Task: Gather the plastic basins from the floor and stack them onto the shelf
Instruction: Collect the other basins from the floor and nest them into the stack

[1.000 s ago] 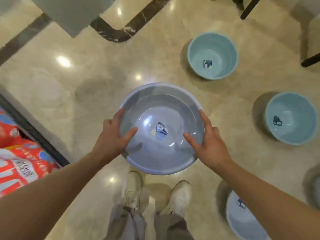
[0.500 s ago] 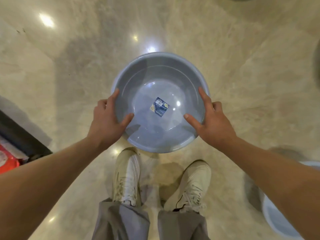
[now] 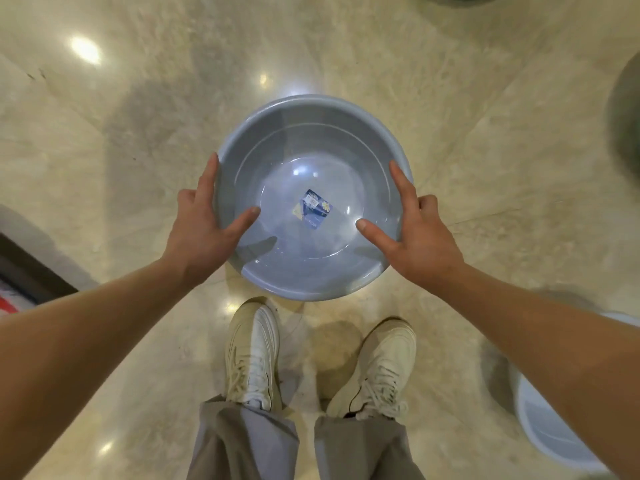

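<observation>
Grey basin (image 3: 313, 140) gripped by left hand (image 3: 204, 226), right hand (image 3: 420, 233), seemingly lifted.

Second basin (image 3: 550, 441) at lower right: cut off by frame edge, partly behind right forearm. Dark blurred shape (image 3: 625, 116) at right edge can't be identified. Label (image 3: 314, 208) print inside grey basin (image 3: 311, 133) too small to read. Fingers of left hand (image 3: 199, 233) and right hand (image 3: 420, 237) hidden under the rim. Red-and-white item (image 3: 7, 301) at left edge mostly out of frame.
</observation>
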Demonstrator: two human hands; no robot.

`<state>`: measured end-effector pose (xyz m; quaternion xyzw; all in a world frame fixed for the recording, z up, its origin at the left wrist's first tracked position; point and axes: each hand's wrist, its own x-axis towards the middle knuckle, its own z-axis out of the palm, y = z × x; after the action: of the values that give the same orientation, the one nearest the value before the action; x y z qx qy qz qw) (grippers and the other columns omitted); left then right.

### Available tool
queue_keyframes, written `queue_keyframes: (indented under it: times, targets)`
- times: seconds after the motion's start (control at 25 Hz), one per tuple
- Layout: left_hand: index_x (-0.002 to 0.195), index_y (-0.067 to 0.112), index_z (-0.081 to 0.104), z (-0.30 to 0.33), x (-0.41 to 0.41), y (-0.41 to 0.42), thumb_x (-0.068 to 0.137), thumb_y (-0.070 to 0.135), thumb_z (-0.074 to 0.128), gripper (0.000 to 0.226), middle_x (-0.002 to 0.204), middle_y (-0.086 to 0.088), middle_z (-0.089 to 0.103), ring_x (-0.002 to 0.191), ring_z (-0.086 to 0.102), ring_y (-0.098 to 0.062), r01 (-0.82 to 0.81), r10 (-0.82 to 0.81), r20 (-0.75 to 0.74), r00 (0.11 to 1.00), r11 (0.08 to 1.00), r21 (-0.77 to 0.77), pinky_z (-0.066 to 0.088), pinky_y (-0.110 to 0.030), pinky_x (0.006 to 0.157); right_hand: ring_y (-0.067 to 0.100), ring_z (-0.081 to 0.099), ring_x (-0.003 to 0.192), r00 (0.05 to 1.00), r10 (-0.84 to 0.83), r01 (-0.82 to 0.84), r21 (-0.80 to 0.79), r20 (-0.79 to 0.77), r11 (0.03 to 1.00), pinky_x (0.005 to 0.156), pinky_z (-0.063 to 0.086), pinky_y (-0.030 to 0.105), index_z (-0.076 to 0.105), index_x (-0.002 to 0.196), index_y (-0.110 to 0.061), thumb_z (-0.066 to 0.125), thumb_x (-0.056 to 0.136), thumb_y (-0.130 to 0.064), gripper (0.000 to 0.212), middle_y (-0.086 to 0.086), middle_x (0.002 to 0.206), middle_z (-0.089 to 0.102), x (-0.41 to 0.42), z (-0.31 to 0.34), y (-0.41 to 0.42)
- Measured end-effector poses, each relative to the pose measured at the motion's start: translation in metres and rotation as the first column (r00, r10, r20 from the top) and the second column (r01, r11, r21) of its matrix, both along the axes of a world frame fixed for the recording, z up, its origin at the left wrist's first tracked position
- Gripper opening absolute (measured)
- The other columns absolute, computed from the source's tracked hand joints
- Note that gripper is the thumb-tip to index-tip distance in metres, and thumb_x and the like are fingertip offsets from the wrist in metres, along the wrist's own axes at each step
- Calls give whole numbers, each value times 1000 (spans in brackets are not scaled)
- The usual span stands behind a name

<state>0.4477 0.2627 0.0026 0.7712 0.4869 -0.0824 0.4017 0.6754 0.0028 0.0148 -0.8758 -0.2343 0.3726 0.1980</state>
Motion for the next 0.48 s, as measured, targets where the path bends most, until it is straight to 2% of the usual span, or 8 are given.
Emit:
queue_keyframes:
  times: [0.08,0.2,0.24,0.32,0.36,0.48]
  targets:
    - [163,66,7,48,16,9,87,77,69,98,132,-1,38,103,50,-12,20,-21,51,998,1000,4,41,-25,94,9,61,87,1000,-23,23,20,9,1000,77,48,35,-5,162,-71,62,90,-84,100,3,129,40,15,54,5]
    - [160,70,7,162,54,34,88,80,64,93,128,-1,40,90,52,0,29,-28,106,994,1000,0,43,-6,70,11,62,87,999,-53,53,39,13,998,84,49,37,-3,163,-70,63,89,-84,100,4,127,44,49,173,19]
    - [162,69,8,215,67,43,88,80,64,94,128,-2,43,93,56,-4,37,-37,132,991,999,2,48,-10,72,14,64,87,997,-81,80,59,15,995,85,52,38,-1,163,-70,65,88,-83,101,4,126,46,60,225,25]
    - [167,57,11,333,92,62,87,76,66,99,134,-8,54,110,63,-23,81,-82,202,976,997,9,57,-36,93,21,68,96,984,-176,173,120,19,978,93,58,42,3,164,-68,68,89,-80,101,5,130,50,80,343,37]
    - [169,51,13,394,102,71,86,74,67,101,139,-9,58,121,62,-28,107,-105,234,967,994,7,55,-47,102,23,67,102,975,-219,213,144,26,966,98,58,44,5,165,-67,68,89,-80,100,5,134,52,88,404,40]
    - [170,48,20,559,125,95,87,71,69,99,142,-9,63,131,61,-30,215,-211,329,921,976,25,50,-57,109,33,71,110,967,-243,222,215,76,951,103,58,49,5,164,-68,68,89,-81,98,6,145,53,97,573,50]
